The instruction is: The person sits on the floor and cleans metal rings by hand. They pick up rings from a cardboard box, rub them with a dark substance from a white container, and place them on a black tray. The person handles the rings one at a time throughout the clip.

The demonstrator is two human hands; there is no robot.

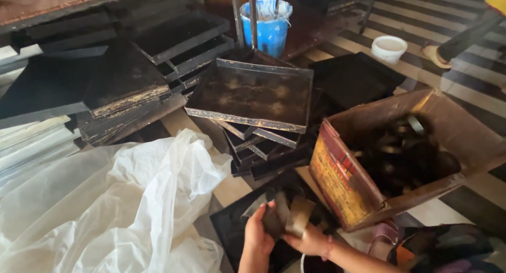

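Bottom centre of the head view: both hands meet on a small bundle of dark moulds [287, 216], thin blackened metal pieces with 1 paler, tan-looking face turned up. Left hand [258, 236] wraps the bundle from the left, fingers curled around its edge. Right hand [312, 241] holds it from below and right, fingers closed on the lower part. Exact count of pieces in the bundle: cannot tell, too blurred.

Bundle sits above a flat black tray [232, 228] lying on the floor; contact between them not visible.

Just right of the hands: worn cardboard box [337, 186], red and yellow printed side facing the camera, tipped open toward the upper right, filled with more dark metal pieces [403, 151].

Left of the hands: big crumpled sheet of clear-white plastic [132, 209] spread across the floor.

Beyond the hands, centre: leaning stack of blackened rectangular baking trays [253, 96], top one tilted with its inside facing the camera. More trays piled to the upper left [126, 88].

Farther back: blue bucket [270, 27] with a white lining, behind 2 thin metal legs. White bowl [389, 47] on the striped floor [469, 83] at upper right. Another person's foot in a sandal [436, 55] at the top right edge.
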